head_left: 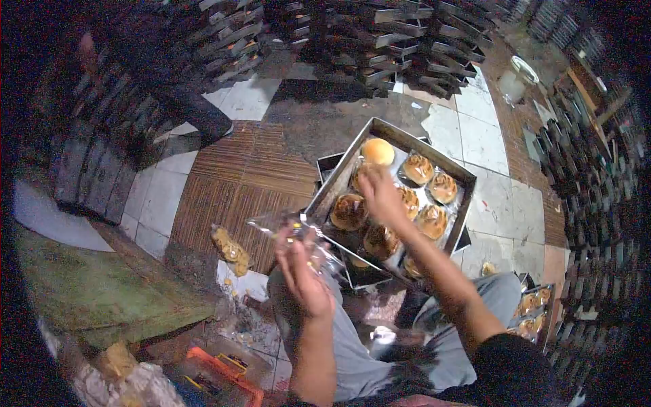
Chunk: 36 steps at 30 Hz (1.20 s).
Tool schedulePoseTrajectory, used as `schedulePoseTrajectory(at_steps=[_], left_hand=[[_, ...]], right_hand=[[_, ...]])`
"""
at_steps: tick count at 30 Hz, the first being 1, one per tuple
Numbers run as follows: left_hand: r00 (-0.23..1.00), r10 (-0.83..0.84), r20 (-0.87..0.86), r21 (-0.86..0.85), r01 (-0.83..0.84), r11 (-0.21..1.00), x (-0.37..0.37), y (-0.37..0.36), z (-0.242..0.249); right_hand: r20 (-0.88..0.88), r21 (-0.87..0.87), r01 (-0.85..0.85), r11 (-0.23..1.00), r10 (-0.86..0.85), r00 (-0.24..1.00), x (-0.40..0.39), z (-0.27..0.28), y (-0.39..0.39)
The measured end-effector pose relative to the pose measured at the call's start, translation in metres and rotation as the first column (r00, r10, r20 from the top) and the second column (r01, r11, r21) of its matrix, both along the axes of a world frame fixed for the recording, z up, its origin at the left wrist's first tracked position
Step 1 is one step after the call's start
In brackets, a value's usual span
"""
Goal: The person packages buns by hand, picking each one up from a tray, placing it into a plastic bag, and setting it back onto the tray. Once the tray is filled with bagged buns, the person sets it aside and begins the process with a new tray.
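A deep metal tray (470, 203) stands at an angle in front of my knees, holding several browned buns in clear wrappers, such as the wrapped bun (417, 168) at its far side. In the tray's far corner is a paler, plain bun (378, 152). My right hand (381, 197) reaches into the tray, its fingers bent down onto a browned bun (358, 178) that they partly hide. To the left of the tray, my left hand (303, 275) holds clear plastic bags (278, 224), which shine and are somewhat blurred.
Beneath the top tray is another tray (366, 271). Tall stacks of trays (400, 41) line the back and right. A bag of crumbly brown pieces (230, 251) lies at left, near a green bench (115, 285) and an orange crate (224, 370). A white bucket (519, 80) stands far right.
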<state>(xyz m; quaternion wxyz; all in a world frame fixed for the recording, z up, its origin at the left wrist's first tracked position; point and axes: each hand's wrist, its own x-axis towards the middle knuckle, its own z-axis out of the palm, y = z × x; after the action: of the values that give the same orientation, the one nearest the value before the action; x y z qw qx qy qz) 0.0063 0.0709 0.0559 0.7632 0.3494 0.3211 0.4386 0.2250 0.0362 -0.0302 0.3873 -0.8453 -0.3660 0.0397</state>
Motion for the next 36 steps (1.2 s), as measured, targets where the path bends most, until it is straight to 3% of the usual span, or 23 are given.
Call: schedulePoseTrajectory(at_steps=[1,2,3,4,5,8,10,12,13,14,15,16,17,18,21,23,24,25,27,28,29,33,36], left_hand=[[0.998,-0.064,-0.004,-0.066,0.064,0.996,0.001,-0.003,0.001],[0.995,-0.099,-0.004,-0.071,0.098,0.993,0.001,-0.003,-0.002],[0.996,-0.085,-0.006,-0.065,0.084,0.994,0.002,-0.002,-0.005],[0.993,-0.113,-0.031,-0.044,0.112,0.993,0.001,-0.002,-0.007],[0.988,-0.145,-0.058,-0.026,0.143,0.989,-0.001,-0.003,-0.008],[0.981,-0.190,-0.043,-0.045,0.188,0.981,-0.002,-0.001,-0.009],[0.971,-0.226,-0.078,-0.059,0.222,0.973,-0.002,-0.002,-0.006],[0.967,-0.248,-0.051,-0.063,0.244,0.968,-0.004,-0.007,-0.007],[0.963,-0.267,-0.028,-0.074,0.265,0.962,-0.004,-0.010,-0.010],[0.972,-0.235,-0.016,-0.081,0.233,0.969,-0.003,-0.013,-0.018],[0.969,-0.246,0.003,-0.070,0.246,0.967,-0.003,-0.014,-0.013],[0.972,-0.232,0.037,-0.078,0.234,0.969,-0.003,-0.015,-0.017],[0.975,-0.214,0.066,-0.089,0.219,0.972,-0.004,-0.017,-0.023],[0.979,-0.194,0.062,-0.067,0.198,0.978,-0.004,-0.021,-0.020],[0.967,-0.212,0.143,-0.049,0.221,0.974,-0.006,-0.029,-0.025],[0.938,-0.260,0.228,-0.086,0.286,0.954,-0.008,-0.038,-0.029],[0.896,-0.304,0.323,-0.121,0.357,0.926,-0.010,-0.043,-0.029],[0.898,-0.305,0.317,-0.115,0.356,0.928,-0.016,-0.048,-0.027],[0.745,-0.474,0.469,-0.123,0.586,0.801,-0.027,-0.055,-0.022],[0.777,-0.356,0.519,-0.194,0.513,0.836,-0.030,-0.077,0.015],[0.775,-0.365,0.516,-0.186,0.518,0.835,-0.028,-0.088,0.008],[0.978,-0.207,0.008,0.130,0.204,0.970,-0.017,-0.149,0.019],[0.895,-0.349,0.277,-0.102,0.388,0.916,-0.023,-0.133,0.025]], right_hand=[[0.552,-0.113,0.118,0.987,-0.036,0.833,0.057,-0.067,0.028],[0.414,-0.400,0.048,0.915,0.134,0.900,0.094,-0.061,0.044],[0.368,-0.343,0.170,0.924,-0.034,0.929,0.130,-0.095,0.066],[0.392,-0.219,0.049,0.975,0.042,0.919,0.169,-0.136,0.077],[0.249,-0.438,0.213,0.873,-0.110,0.962,0.165,-0.106,0.084],[0.168,-0.595,0.154,0.789,-0.066,0.984,0.167,-0.062,0.076],[0.223,-0.451,0.079,0.889,0.027,0.974,0.141,-0.032,0.039],[0.315,-0.007,0.044,0.999,-0.040,0.948,0.098,-0.028,-0.016],[-0.024,0.187,0.045,0.981,-0.041,0.999,0.085,-0.035,-0.044],[-0.395,0.413,0.144,0.899,0.034,0.918,0.065,-0.041,-0.074],[-0.727,0.383,0.359,0.851,0.038,0.686,0.035,-0.016,-0.106],[-0.863,0.453,0.433,0.779,0.261,0.433,0.022,-0.035,-0.145],[-0.907,0.415,0.485,0.769,0.391,0.156,-0.034,0.019,-0.167],[-0.874,0.423,0.641,0.640,0.475,0.102,-0.091,0.067,-0.169],[-0.794,0.604,0.278,0.747,0.595,0.128,-0.136,0.074,-0.211],[-0.656,0.541,-0.031,0.840,0.444,0.610,-0.155,0.104,-0.208],[-0.436,0.377,-0.183,0.908,0.348,0.830,-0.164,0.117,-0.204],[-0.273,0.283,-0.178,0.943,0.256,0.927,-0.181,0.132,-0.202],[0.194,0.231,-0.484,0.844,0.447,0.873,-0.191,0.119,-0.209],[0.235,0.158,-0.547,0.822,0.507,0.829,-0.196,0.118,-0.215],[0.240,0.166,-0.543,0.823,0.501,0.832,-0.197,0.120,-0.217],[0.067,0.243,-0.349,0.905,0.343,0.937,-0.197,0.134,-0.221],[-0.059,0.205,-0.576,0.792,0.597,0.800,-0.193,0.136,-0.242]])
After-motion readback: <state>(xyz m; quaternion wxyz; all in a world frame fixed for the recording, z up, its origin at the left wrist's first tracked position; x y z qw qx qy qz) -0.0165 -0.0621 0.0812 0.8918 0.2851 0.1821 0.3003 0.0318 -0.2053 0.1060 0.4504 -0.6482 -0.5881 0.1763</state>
